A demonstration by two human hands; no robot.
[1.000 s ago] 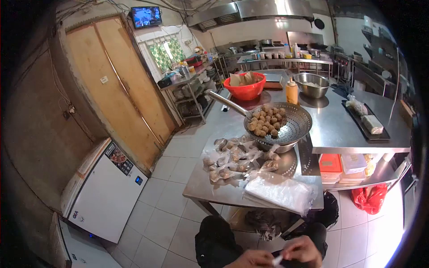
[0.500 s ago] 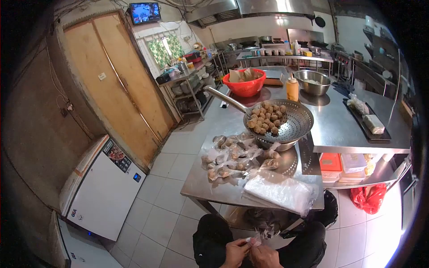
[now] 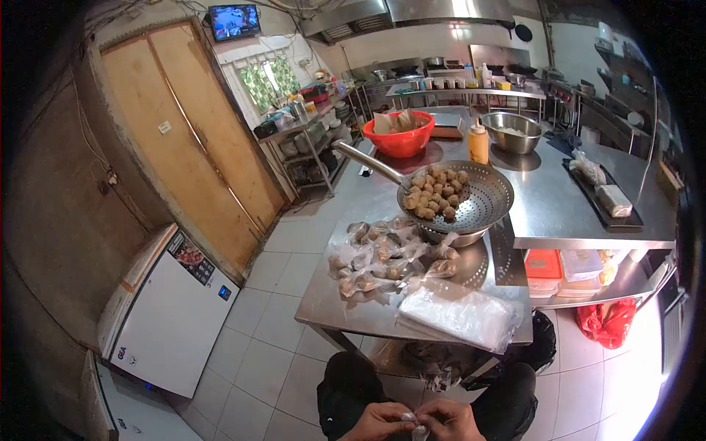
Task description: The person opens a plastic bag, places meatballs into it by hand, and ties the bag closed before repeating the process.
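**Inspector:** State of the hands?

**Recorder:** Left hand (image 3: 379, 423) and right hand (image 3: 450, 420) meet low, below the near edge of the stainless steel bench (image 3: 344, 312). The fingers of both are closed on a small clear plastic bag (image 3: 413, 425) pinched between them.

**Inspector:** Bench contents?

**Recorder:** A flat stack of clear plastic bags (image 3: 460, 316) lies at the near right corner. A cluster of small filled bags of brown balls (image 3: 382, 257) sits just behind it. A round perforated metal strainer (image 3: 491, 206) of brown balls is further back. A red plastic bowl (image 3: 401, 138) and a yellow squeeze bottle (image 3: 479, 145) stand well beyond
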